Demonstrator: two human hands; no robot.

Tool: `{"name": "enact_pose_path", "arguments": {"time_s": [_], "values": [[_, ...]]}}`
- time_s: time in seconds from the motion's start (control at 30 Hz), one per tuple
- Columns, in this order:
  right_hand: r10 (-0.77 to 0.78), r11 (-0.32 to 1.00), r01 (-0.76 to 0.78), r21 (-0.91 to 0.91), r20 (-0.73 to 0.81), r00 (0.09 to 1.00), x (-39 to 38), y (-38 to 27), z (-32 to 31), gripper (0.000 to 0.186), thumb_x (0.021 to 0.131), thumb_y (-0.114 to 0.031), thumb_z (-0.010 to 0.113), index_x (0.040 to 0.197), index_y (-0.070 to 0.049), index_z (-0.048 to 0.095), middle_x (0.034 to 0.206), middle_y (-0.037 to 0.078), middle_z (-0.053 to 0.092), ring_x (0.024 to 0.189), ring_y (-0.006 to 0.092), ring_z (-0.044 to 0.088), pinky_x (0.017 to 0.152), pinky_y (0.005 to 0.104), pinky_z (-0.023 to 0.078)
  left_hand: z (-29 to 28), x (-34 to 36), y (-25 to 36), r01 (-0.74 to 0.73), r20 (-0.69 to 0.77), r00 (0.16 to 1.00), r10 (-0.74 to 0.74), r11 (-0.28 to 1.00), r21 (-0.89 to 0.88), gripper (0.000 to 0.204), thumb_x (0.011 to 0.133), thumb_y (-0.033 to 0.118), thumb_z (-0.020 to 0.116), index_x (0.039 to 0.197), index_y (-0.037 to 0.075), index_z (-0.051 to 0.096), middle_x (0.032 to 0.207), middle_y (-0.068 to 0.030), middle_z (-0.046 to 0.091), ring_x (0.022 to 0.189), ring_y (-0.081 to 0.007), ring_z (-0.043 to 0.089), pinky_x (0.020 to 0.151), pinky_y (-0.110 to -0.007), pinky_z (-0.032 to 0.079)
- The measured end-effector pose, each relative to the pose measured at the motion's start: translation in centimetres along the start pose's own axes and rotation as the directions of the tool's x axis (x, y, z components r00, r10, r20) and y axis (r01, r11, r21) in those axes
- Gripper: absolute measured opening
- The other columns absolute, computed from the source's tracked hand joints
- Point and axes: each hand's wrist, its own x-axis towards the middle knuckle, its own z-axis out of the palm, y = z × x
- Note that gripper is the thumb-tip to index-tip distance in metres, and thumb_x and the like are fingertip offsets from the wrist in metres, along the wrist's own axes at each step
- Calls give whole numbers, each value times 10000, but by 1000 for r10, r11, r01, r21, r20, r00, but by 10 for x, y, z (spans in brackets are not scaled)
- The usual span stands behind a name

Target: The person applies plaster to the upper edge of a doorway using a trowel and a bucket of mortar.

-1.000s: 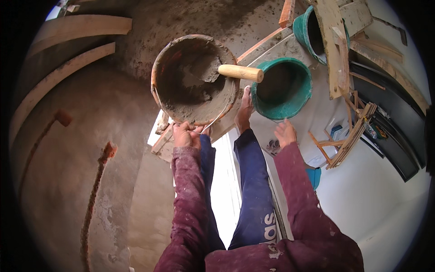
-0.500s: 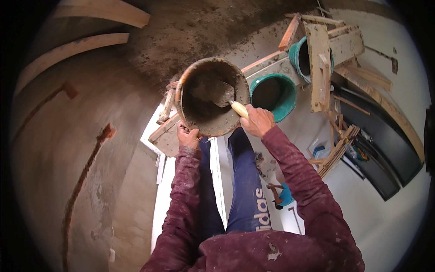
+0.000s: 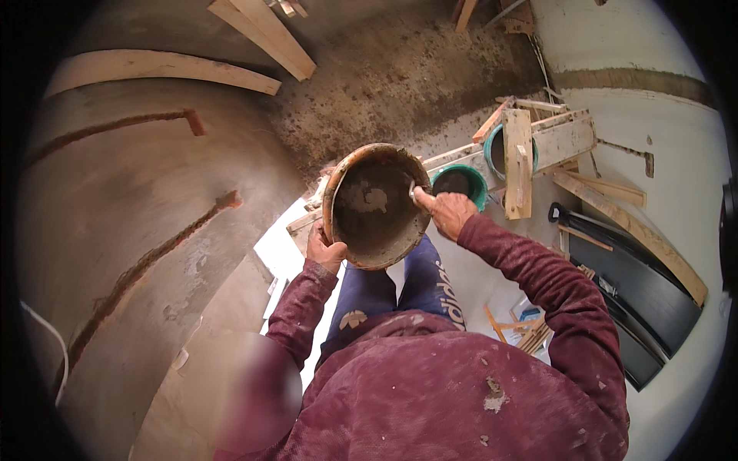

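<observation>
A round mortar-crusted bucket is held above my legs, with grey mortar inside. My left hand grips its left side, thumb near the rim. At the right rim, my right hand is closed on a trowel, its blade mostly hidden. Just beyond that hand, a green bucket with dark contents stands among boards.
A second green bucket sits behind an upright plank on plank staging. A dark panel and long boards lean at the right. Grooved plaster wall fills the left; more boards are above.
My right hand has taken hold of the trowel, which lay across the bucket rim. The view has shifted, bringing more of my torso in and placing the buckets lower and smaller.
</observation>
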Motion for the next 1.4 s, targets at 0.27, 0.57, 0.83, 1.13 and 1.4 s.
{"name": "enact_pose_path", "arguments": {"time_s": [0.27,0.57,0.83,1.13,1.4], "values": [[-149,982,116,152,225,963,-62,-80,-9,482,733,-108,588,1182,-133,414,790,210,632,752,409,625,631,495,490,-11,-62,-2,-49,-64,997,38,984,-173,405,651,-75,511,1042,27,487,798,-49,596,613,-134,566,520,-261,468],[-219,910,154,-385,-131,967,-83,-71,-86,502,866,-104,475,1352,-218,422,743,152,575,544,240,601,450,346,465,-32,-96,29,-130,-65,988,136,987,95,397,631,15,575,1015,18,471,810,-60,584,705,-145,565,655,-275,493],[-205,941,152,303,151,967,-67,-69,-36,566,803,-141,557,1345,-106,398,886,233,634,728,308,653,631,421,526,-36,-107,31,-180,29,984,177,975,128,562,648,18,551,1204,-3,479,991,-105,608,862,-184,583,793,-271,477],[-267,964,259,66,211,940,-76,-123,-51,522,809,-132,521,1318,-153,403,974,259,599,796,384,630,718,460,501,-56,-120,28,-203,-110,972,209,977,61,460,654,11,574,1108,-1,502,881,-63,596,768,-161,578,693,-284,500],[-308,843,304,-444,67,949,-97,-158,-99,471,888,-94,439,1343,-211,395,765,168,585,595,256,633,490,357,501,-76,-127,30,-207,-148,952,267,921,331,550,596,145,665,1090,-6,475,836,-115,586,755,-249,583,720,-346,496]]}}
